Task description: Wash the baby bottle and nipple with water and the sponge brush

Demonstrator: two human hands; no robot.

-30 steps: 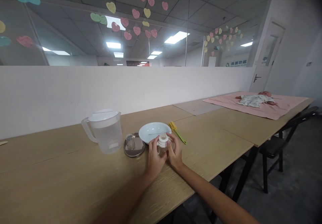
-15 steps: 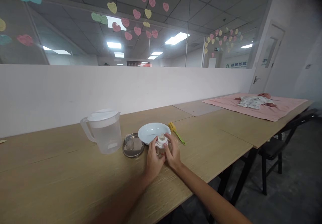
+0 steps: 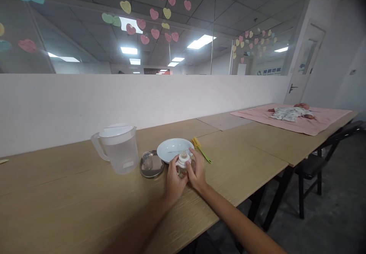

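"Where's the bottle (image 3: 183, 160)?"

"Just in front of the bowl (image 3: 167, 148), on its near side, roughly upright, white collar and teat on top."

"And the hands?"

"Both half curled round it: the left hand (image 3: 175, 183) holds one side, the right hand (image 3: 198, 173) the other, thumb against the collar. I can't tell whether its base touches the table (image 3: 85, 208)."

"What's left of the bowl?"

"A round metal tray (image 3: 158, 167) just beside it, bearing a clear cap (image 3: 147, 160); farther left, a pitcher (image 3: 121, 153)."

"And right?"

"A yellow-headed brush (image 3: 196, 143), close by. Well beyond the bowl, a baby-like figure (image 3: 287, 114) lies on a pink cloth (image 3: 309, 128)."
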